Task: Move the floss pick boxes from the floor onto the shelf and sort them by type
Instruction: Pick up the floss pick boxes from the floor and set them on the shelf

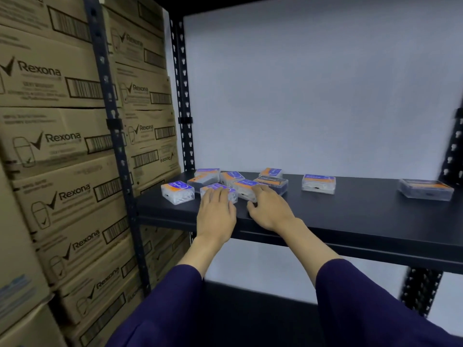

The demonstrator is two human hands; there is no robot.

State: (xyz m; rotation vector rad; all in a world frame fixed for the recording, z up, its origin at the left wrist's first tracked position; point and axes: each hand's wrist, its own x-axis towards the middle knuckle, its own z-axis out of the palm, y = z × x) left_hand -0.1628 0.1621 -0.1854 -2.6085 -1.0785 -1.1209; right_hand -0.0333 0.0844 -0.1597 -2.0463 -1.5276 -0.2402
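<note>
Black metal makes the shelf [350, 221], and in the head view, the only view, nearly all floss pick boxes lie on its left part in a loose pile [233, 182], some flat and some tilted on each other, with purple labels and orange-and-dark labels mixed together. One purple box [178, 192] sits apart at the far left, close to the front edge. Another purple box [318, 184] stands alone in the middle, and a dark box [426, 189] lies alone far to the right. The left hand [216, 211] lies with nearly straight fingers on top of a purple box [220, 191] at the front of the pile. The right hand [269, 209] has its fingers bent over the next purple box [246, 189], with the thumb low at the side, so it seems to take hold of it. I judge the sorting is only begun. A risk is that pulling one box out of the pile drags a neighbour, and a box near the front edge could slide off to the floor. Another risk is mixing the types, because the labels are blurred and similar. Free room is wide between the pile and the two single boxes, and behind them up to the white wall [313, 83]. At the left, stacked cartons [57, 146] stand behind the upright post [114, 121].
</note>
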